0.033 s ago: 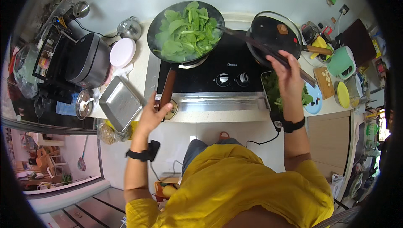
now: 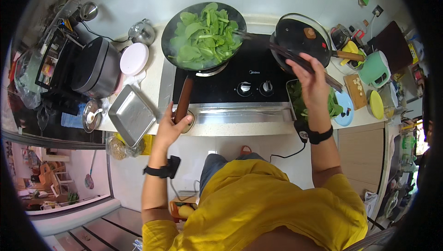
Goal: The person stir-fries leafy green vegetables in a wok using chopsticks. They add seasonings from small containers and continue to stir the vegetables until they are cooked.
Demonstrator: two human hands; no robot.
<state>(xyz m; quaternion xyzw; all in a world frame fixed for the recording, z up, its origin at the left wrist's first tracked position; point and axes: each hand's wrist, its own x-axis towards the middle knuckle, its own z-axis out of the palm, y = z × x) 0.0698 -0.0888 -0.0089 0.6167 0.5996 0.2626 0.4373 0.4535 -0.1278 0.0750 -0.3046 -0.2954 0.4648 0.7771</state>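
Right, from my end the wok [image 2: 169,30] is firmly held: the left hand [image 2: 170,128] is closed around the lower end of its brown handle [image 2: 184,98], thumb on the right side. Leafy greens [image 2: 205,36] fill the wok in a loose heap, with steam over them. The right hand [image 2: 314,82] grips the long chopsticks [image 2: 290,56] between thumb and fingers; they point left toward the heap. Their tips are blurred, so I can't tell whether they touch a leaf.

Around these, the stove [image 2: 221,93] is largest, carrying the wok at its left burner. A black pan [image 2: 295,38] sits at the right, and the chopsticks cross over its near left edge, so it lies under my reach. Left of the stove is a metal tray [image 2: 131,112]. Beyond the right hand lie a wooden board [image 2: 357,101] and, just beside it, a blue plate [image 2: 342,119].
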